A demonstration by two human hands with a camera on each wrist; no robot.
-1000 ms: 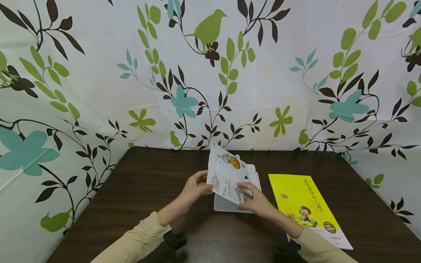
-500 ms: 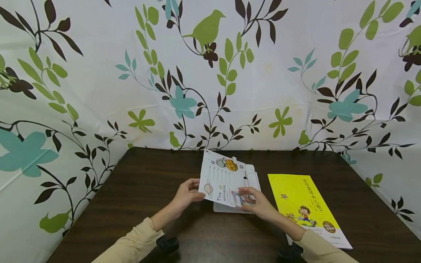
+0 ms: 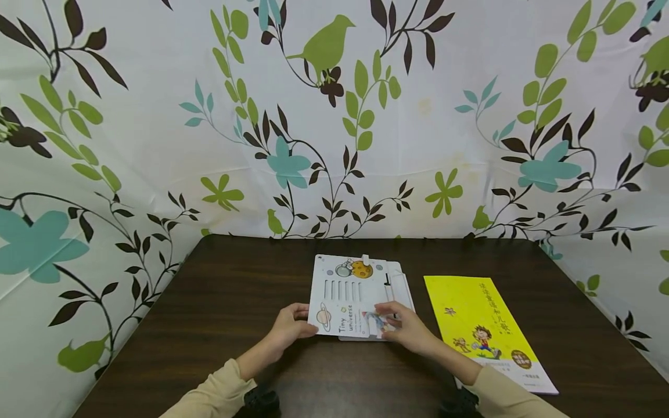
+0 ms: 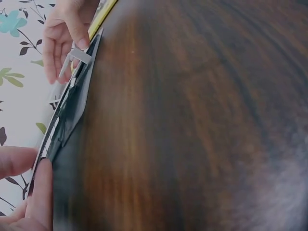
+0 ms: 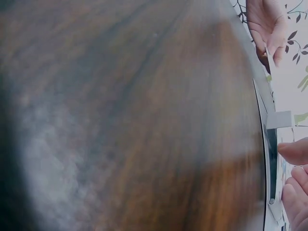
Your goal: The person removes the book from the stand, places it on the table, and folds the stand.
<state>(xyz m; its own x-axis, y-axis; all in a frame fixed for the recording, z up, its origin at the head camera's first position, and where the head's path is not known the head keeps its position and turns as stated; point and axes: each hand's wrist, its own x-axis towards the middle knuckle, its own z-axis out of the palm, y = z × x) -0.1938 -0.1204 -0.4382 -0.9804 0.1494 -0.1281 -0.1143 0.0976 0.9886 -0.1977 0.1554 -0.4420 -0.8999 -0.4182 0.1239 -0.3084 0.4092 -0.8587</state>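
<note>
A white book stand [image 3: 334, 290], printed "Tiny universe" with a planet and an astronaut, lies low over the table. Its front panel sits over a second white panel [image 3: 403, 293] that shows at the right. My left hand [image 3: 284, 332] pinches the front panel's lower left edge between thumb and fingers. At the lower right, my right hand [image 3: 410, 331] grips the stand by its near edge, fingers over the face and thumb low. In the left wrist view its thumb is right at a small white bracket [image 4: 79, 54]. Parts of the rear panel are hidden beneath.
A yellow and white book [image 3: 486, 325] lies right of the stand, partly under the right forearm in this view. The dark wooden table [image 3: 251, 278] reaches back to a patterned cloth [image 3: 397, 174] hanging behind it.
My left hand has brought the raised front panel leftward and down, so it lies much flatter. My right hand has stayed almost in place at the lower right.
</note>
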